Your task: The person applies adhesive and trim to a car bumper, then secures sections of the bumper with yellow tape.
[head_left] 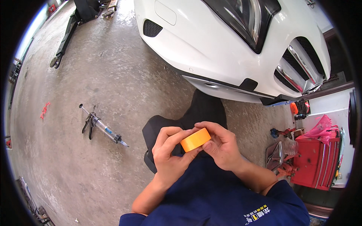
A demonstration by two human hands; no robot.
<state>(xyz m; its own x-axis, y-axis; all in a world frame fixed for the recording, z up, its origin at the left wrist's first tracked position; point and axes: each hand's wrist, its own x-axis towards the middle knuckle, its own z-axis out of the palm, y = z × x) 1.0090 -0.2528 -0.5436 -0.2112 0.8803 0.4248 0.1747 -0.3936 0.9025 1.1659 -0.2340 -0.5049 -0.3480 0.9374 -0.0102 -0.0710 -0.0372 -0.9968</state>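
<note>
A roll of orange-yellow tape (195, 140) is held between my two hands, above my lap. My left hand (171, 147) grips its left side, with the thumb at the lower edge and fingers over the top. On the other side, my right hand (222, 145) has its fingers at the upper edge and the thumb close to the lower right edge. The outer face of the tape shows smooth; whether a loose end is lifted cannot be made out.
A white car's front bumper (181, 56) rises ahead and to the right. On the concrete floor at left lie a caulking gun (103, 127) and a red strip (45, 110). A red tool chest (315, 162) stands at right. A black lift arm (68, 39) reaches across at far left.
</note>
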